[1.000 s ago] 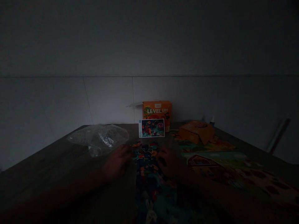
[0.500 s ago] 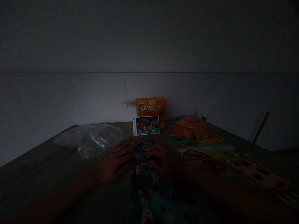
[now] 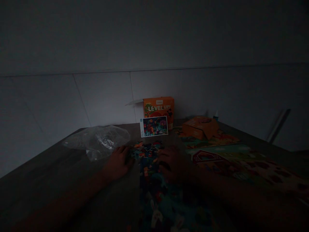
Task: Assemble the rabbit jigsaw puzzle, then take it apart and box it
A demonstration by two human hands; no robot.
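A long jigsaw puzzle (image 3: 148, 174) with dark blue and teal pictures lies partly assembled in front of me, white rabbits showing near its lower end. My left hand (image 3: 118, 163) rests at the puzzle's upper left side, fingers bent down and apart, with nothing seen in it. Just beyond those fingertips are colourful puzzle pieces (image 3: 138, 150); shadow hides whether I touch them. Over the puzzle's right side lies my right hand (image 3: 172, 163), fingers spread and slightly curved, covering part of it. Behind the puzzle stands a picture card (image 3: 154, 126) with a similar dark scene.
An orange box (image 3: 159, 104) marked "LEVEL UP!" stands behind the card. To the left lies a crumpled clear plastic bag (image 3: 103, 140). Another orange box (image 3: 201, 127) sits at the right, beyond a farm-picture puzzle (image 3: 241, 161). A wall (image 3: 108, 93) closes the table's back.
My left hand has drawn back to the left and its fingers have bent, uncovering pieces at the puzzle's upper left. My right hand stays on the puzzle. The view has tilted slightly.
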